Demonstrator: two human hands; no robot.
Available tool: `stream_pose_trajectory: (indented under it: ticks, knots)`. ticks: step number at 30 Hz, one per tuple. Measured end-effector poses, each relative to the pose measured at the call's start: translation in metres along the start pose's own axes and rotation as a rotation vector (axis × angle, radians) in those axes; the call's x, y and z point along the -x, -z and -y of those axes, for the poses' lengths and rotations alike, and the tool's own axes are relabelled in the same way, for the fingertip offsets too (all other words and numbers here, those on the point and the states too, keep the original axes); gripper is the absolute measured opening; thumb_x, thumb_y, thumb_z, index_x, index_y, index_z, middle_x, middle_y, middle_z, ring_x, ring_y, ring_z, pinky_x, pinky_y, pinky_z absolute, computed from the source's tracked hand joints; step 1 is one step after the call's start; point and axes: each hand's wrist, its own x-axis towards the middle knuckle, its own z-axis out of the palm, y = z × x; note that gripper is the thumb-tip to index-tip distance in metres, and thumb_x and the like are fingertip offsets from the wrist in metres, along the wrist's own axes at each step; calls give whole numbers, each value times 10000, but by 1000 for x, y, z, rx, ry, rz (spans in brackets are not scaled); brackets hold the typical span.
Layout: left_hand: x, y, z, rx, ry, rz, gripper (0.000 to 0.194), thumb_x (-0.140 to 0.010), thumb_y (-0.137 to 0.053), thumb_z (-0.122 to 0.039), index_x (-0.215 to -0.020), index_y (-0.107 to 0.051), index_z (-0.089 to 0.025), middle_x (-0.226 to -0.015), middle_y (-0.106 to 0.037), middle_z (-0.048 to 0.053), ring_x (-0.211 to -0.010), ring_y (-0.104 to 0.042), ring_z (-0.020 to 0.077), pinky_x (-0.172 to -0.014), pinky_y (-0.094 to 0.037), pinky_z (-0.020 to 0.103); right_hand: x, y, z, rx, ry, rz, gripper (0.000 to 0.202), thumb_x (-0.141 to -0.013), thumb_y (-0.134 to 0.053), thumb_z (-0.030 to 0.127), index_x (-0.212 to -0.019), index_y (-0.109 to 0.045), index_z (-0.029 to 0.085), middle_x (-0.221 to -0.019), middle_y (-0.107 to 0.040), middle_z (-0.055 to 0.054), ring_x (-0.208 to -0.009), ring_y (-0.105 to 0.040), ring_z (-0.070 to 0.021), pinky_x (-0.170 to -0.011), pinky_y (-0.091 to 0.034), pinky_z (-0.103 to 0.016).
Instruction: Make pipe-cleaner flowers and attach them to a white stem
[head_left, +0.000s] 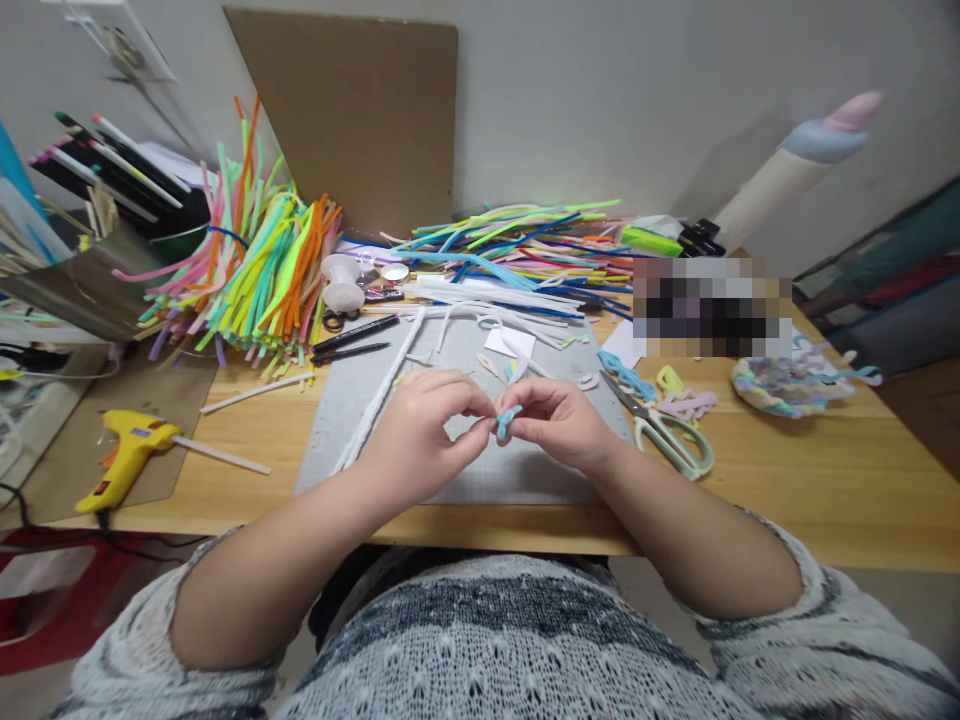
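Observation:
A small twisted piece of light blue pipe cleaner [507, 420] is pinched between both hands above a grey cutting mat [465, 488]. My left hand [424, 425] grips its left side between thumb and fingertips. From the right, my right hand [559, 420] pinches the same piece, fingers curled and closed. White pipe cleaners [386, 385] lie on the mat, one long bundle running beside my left hand. A white paper slip [511, 343] rests just beyond the fingertips. Right of my right hand lie scissors [664, 430] with pale green handles.
A yellow glue gun [127, 455] lies at the left. Upright bundled pipe cleaners [259, 270] stand behind it, with loose colourful pipe cleaners [517, 245] along the wall. Black markers [356, 340] lie left of the mat. A pastel braided piece [787, 385] sits at the right.

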Motion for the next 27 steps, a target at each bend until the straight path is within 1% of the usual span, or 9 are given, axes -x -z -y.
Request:
stream_pose_trajectory:
  ticks: [3,6,11,16,20,22,24,27]
  knots:
    - [1,0,-1,4,-25,-22,51,-753,-628,-129,-746,-609,-176,-751,-674,6,-757,-621,142,-724,-439,308,2,-3,1,57,65,-11,100,-732,-715,155,-822,-683,184,-740,-680,-3,-669,-656,-93,-635,-539,-213]
    - [2,0,-3,2,-21,-48,49,-762,-625,-125,-749,-615,-171,-740,-671,7,-761,-622,139,-726,-445,306,3,-7,0,119,168,-46,96,-749,-692,144,-833,-675,187,-757,-663,-5,-680,-639,-88,-649,-538,-221]
    - [7,1,-9,20,-24,-63,65,-790,-605,-119,-818,-633,-170,-786,-682,21,-789,-622,134,-733,-455,302,6,-10,0,258,324,-114,82,-768,-671,163,-843,-657,191,-773,-654,-22,-718,-624,-116,-673,-535,-266]
    - [11,-2,-10,50,-58,-87,108,-787,-606,-103,-868,-643,-164,-805,-684,33,-791,-613,139,-728,-460,313,8,-12,-2,309,444,-152,169,-779,-634,86,-889,-647,214,-797,-639,-15,-759,-610,-117,-709,-509,-279]
    - [12,-6,-8,72,-70,-104,109,-786,-605,-97,-867,-644,-158,-803,-682,37,-775,-614,141,-716,-461,317,8,-13,-5,402,519,-215,178,-785,-622,86,-905,-640,217,-809,-648,-24,-764,-613,-131,-703,-509,-297]
    - [12,-6,-6,89,-58,-112,100,-792,-601,-100,-856,-646,-163,-801,-680,36,-778,-618,141,-715,-464,311,8,-12,-6,450,572,-195,191,-787,-618,98,-930,-639,223,-832,-662,-29,-788,-623,-144,-719,-515,-315]
    - [12,-4,-4,87,-56,-110,110,-800,-593,-105,-860,-652,-175,-804,-679,34,-786,-619,145,-716,-465,310,8,-10,-6,486,613,-144,238,-781,-620,106,-977,-639,240,-869,-675,-28,-822,-630,-154,-744,-518,-334]
    - [11,0,-2,41,-76,-93,128,-814,-582,-112,-880,-654,-195,-816,-685,33,-799,-617,153,-730,-460,318,7,-7,-3,563,625,-80,344,-773,-626,111,-1078,-627,270,-933,-686,-30,-864,-634,-166,-770,-520,-353]
